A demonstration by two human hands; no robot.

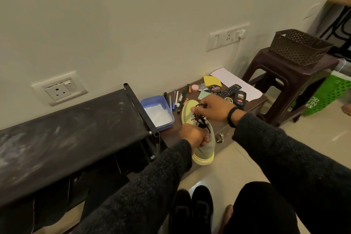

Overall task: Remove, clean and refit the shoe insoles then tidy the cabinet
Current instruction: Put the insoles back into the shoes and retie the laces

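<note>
Shoe [204, 144]: pale green, toe down, held over the surface [190, 131] edge. Your left hand [193, 136] grips its collar, fingers curled round it. Your right hand [214, 108], just above, pinches the dark lace [199, 118]. Blue tray [157, 112] left of your fingers; pens [176, 99] behind them.

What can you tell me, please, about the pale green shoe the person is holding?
The shoe is a pale green sneaker with a thick, lighter yellowish sole and dark brown laces. Its upper looks like matte fabric or suede. It is held in the air above the front edge of the low brown cabinet, toe toward the wall and heel toward the person. The left hand grips it at the opening, while the right hand pinches the laces above the tongue. Whether an insole is inside cannot be seen.
</note>
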